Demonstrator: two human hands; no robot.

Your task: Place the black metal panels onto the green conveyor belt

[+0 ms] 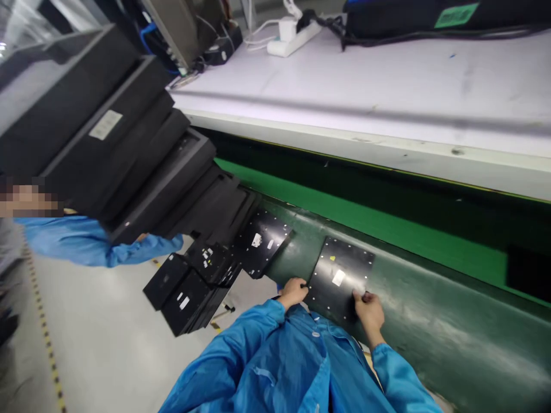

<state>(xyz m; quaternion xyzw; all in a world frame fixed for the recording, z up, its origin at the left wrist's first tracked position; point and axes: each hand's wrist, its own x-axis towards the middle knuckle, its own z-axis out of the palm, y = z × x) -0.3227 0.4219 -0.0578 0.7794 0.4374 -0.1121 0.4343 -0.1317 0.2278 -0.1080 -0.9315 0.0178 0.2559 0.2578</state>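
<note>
Black panel (340, 275) lies flat on the green conveyor belt (430, 327), between both hands: left hand (293, 291) curled on its near-left edge, right hand (368, 310) pinching its near-right edge. More panels (258, 241) lie left of the left hand.

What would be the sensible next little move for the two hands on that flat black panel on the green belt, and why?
Probably lift the near edge slightly. The left hand and right hand each touch the near edge of the flat black rectangular panel with a white sticker, which lies flat on the dark green conveyor belt. Neither grip looks closed under it yet, so raising the edge would let the fingers get beneath.
</note>
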